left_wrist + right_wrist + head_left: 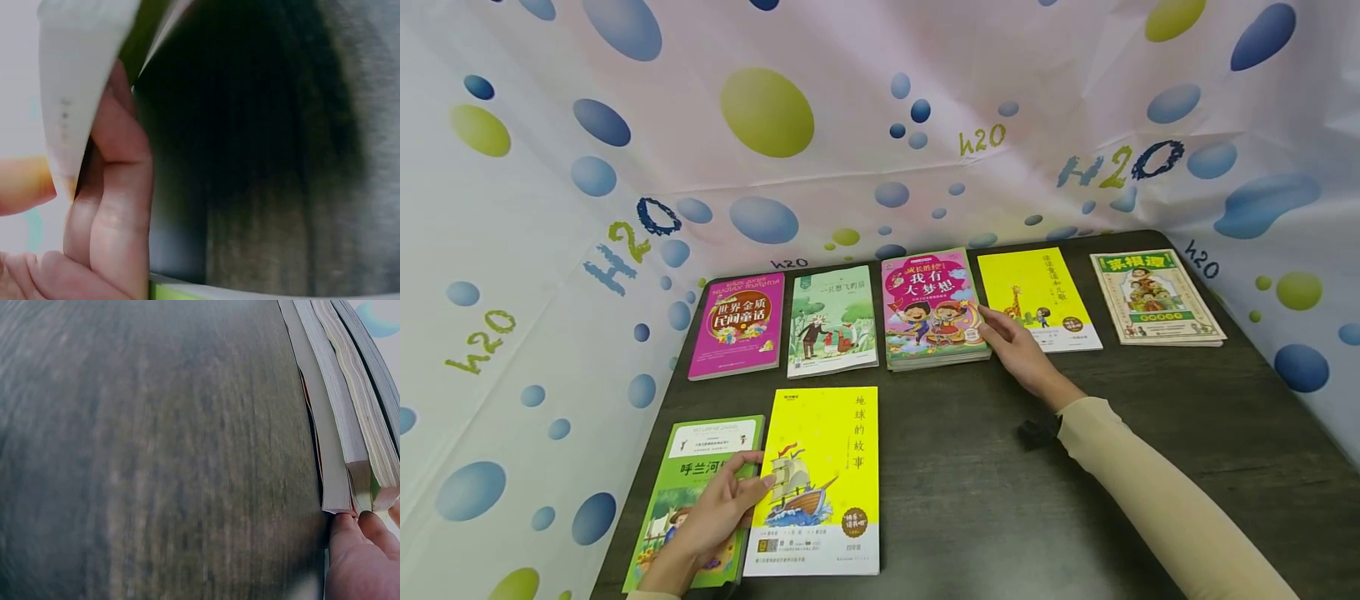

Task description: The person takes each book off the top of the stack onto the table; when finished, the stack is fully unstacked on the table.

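Observation:
My left hand [718,508] holds the left edge of a yellow book [842,425] with a sailing ship on its cover. The thumb lies on the cover; in the left wrist view, curled fingers [122,206] are underneath. This book partly overlaps a green book [662,492], which lies below the hand. Further back, my right hand [1018,354] touches the right edge of a pink book [932,287] with two cartoon children. The right wrist view shows that book on a stack [347,412], with fairly straight fingertips [344,528] against the stack's end.
Along the dark table's [970,483] back lie a magenta book [737,325], a pale green book [832,321], a yellow giraffe book [1037,292] and a cream-and-green book [1157,296]. A bubble-patterned sheet [850,183] hangs behind and at the sides.

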The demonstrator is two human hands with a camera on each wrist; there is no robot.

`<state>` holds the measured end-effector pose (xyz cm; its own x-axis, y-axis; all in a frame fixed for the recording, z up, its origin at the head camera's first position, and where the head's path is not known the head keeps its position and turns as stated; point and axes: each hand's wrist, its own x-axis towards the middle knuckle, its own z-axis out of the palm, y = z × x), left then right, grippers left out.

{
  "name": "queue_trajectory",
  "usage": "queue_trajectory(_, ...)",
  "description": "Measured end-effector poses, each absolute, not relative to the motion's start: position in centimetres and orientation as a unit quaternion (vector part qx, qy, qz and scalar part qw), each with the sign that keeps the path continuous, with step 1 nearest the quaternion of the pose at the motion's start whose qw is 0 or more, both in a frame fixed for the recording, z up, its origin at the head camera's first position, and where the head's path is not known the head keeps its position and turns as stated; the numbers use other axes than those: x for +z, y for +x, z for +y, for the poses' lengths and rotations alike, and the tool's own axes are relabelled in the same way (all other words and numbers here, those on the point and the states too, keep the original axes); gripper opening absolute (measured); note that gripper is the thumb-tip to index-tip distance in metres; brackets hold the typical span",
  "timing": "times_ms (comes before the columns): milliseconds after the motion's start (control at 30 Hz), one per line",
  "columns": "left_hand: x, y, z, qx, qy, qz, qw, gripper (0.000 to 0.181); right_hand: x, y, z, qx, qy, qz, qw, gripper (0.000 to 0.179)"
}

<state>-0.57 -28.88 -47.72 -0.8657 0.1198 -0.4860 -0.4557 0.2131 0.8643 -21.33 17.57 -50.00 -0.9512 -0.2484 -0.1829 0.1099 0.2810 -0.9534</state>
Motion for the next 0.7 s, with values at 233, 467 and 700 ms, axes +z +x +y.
queue_trajectory(233,-47.91,0.13,-29.04,0.61,-0.113,0.749,0.234,0.055,-49.86,-21.36,17.61,-0.6,-0.043,0.785,0.148,0.065)
queue_trajectory(467,-48.12,0.17,-28.74,0.611,-0.114,0.746,0.239,0.05,-50.17,-21.4,17.72,-0.602,-0.047,0.784,0.145,0.065)
queue_trajectory(700,-47.7,0.0,-28.74,0.594,-0.133,0.752,0.253,0.051,-50.16,-21.33,17.61,-0.596,-0.048,0.789,0.146,0.066)
